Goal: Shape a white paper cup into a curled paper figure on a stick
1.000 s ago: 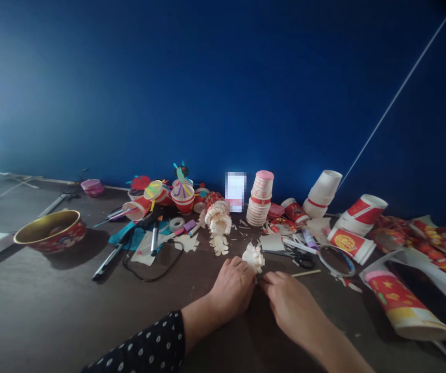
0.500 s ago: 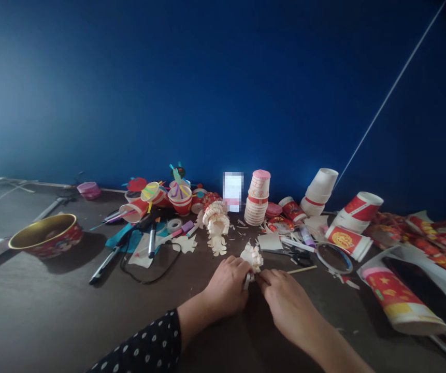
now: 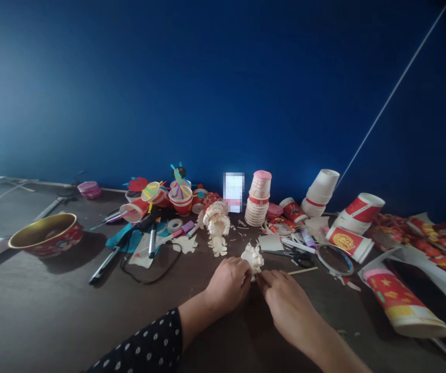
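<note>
Includes two hands point(image 3: 228, 285), two curled paper pieces point(image 3: 252, 257), one gold-rimmed bowl point(image 3: 57, 243), one pink tub point(image 3: 89, 191), one tape roll point(image 3: 170, 227), one pair of scissors point(image 3: 295, 253), one thin stick point(image 3: 303, 271).

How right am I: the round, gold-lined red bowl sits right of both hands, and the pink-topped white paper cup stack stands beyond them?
Wrong side: the head view shows the red bowl left of the left hand and right hand; the cup stack does stand beyond them.
</note>
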A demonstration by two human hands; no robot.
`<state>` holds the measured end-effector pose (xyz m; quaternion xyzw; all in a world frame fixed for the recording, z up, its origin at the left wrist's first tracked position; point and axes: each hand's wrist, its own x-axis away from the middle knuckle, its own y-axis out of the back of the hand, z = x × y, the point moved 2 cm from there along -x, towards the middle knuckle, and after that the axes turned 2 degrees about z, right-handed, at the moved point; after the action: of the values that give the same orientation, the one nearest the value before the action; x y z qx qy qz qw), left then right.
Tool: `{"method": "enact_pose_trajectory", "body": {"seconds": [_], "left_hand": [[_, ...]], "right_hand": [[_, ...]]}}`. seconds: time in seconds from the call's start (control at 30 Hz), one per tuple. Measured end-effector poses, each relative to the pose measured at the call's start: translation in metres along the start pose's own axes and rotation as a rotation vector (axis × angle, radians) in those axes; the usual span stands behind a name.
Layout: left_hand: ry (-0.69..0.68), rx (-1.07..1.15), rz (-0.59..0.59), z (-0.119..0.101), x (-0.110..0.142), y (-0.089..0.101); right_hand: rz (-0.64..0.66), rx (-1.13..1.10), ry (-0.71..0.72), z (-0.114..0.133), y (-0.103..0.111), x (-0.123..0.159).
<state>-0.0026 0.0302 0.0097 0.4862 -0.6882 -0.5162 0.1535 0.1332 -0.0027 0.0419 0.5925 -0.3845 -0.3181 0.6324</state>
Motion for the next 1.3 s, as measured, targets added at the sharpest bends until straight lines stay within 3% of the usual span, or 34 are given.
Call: {"method": "enact_pose_trajectory", "body": {"seconds": [0.17, 0.83, 1.07, 1.3], "left_hand": [[-0.172, 0.135, 0.044, 0.0020, -0.0015, 0.0015], [-0.077, 0.191, 0.074, 0.0073, -0.0036, -0.0010], [-0.167, 0.040, -0.009, 0.0060, -0.0020, 0.0029], [-0.213, 0.019, 0.028, 0.0097, -0.0056, -0.0015]], "right_hand": [[-0.005, 0.009, -0.008, -0.0003, -0.0019, 0.0000], [0.017, 0.019, -0.050, 0.0020, 0.0020, 0.0001], [-0.035, 0.008, -0.059, 0.0016, -0.0023, 0.0010], [-0.041, 0.035, -0.085, 0.0033, -0.0011, 0.0014]]}}
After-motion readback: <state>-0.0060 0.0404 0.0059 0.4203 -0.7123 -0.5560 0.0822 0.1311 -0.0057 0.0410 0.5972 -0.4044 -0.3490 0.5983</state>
